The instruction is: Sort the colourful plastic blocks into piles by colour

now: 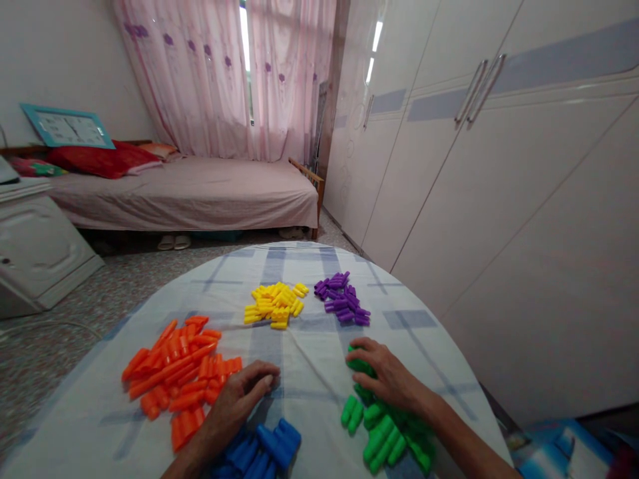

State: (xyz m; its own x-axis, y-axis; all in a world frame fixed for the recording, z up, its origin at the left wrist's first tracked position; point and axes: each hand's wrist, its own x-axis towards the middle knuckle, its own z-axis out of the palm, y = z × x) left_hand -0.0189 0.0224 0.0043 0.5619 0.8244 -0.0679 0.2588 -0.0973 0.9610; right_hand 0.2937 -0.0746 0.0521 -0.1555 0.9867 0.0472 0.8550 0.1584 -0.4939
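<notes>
My right hand (387, 376) is at the right of the round table, its fingers and thumb curled around a green plastic toy block (358, 361). More green blocks (384, 442), shaped like joined rounded tubes, lie under and in front of it; my wrist hides some. My left hand (244, 392) rests on the cloth, fingers loosely bent and thumb a little apart, with nothing visible in it. Beside it, on the left, spreads a pile of orange blocks (174, 362). Blue blocks (277, 442) lie just below it, partly behind my forearm.
Farther back on the checked tablecloth (304, 362) are a yellow pile (274, 303) and a purple pile (344, 299) of similar blocks. A bed (210, 193) stands beyond the table. Tall wardrobe doors (449, 186) run along the right, and a white cabinet (40, 246) is at left.
</notes>
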